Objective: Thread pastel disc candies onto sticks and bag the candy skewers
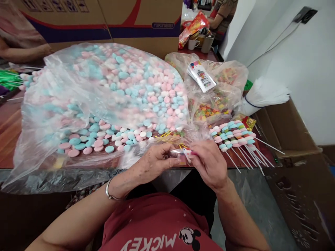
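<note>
Red-brown worktop [7, 139], with small printed packet [186, 154] above its front edge, pinched between nearly closed fingers of left hand [153, 162] and right hand [211, 164]; rightward, skewered candies [234, 134]; behind, large clear candy bag [117, 104]; farther back, cardboard box [136, 33].

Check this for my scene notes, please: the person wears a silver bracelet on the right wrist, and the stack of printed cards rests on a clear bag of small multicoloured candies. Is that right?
Not quite: the head view shows the silver bracelet at the wrist of the left hand, not the right. The stack of printed cards does rest on the clear bag of small multicoloured candies.
</note>
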The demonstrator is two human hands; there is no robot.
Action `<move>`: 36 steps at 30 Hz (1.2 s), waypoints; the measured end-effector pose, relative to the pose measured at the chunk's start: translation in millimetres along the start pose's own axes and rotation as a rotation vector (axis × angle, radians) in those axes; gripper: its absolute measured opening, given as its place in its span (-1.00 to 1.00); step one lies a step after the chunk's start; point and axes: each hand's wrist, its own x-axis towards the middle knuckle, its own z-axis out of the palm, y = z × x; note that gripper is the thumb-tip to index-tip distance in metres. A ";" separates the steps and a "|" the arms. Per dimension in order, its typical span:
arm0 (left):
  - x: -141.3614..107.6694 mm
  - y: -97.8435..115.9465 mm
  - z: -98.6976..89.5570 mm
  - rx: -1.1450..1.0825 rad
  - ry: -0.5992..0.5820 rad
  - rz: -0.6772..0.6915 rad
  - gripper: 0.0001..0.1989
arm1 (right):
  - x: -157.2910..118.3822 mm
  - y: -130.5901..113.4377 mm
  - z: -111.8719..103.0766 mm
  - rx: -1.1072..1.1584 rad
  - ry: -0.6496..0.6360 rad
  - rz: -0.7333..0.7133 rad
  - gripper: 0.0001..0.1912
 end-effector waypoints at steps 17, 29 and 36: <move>-1.6 -26.2 8.9 0.490 0.094 0.421 -0.79 | -7.6 1.1 19.1 0.019 -0.023 0.091 -0.60; -6.4 -42.3 3.0 0.351 0.092 0.427 -0.73 | -21.3 11.6 -8.1 -0.028 0.117 0.413 -0.75; -5.2 -47.9 -4.8 0.253 0.125 0.456 -0.77 | -85.4 73.0 -45.3 -0.804 -0.060 0.587 -0.83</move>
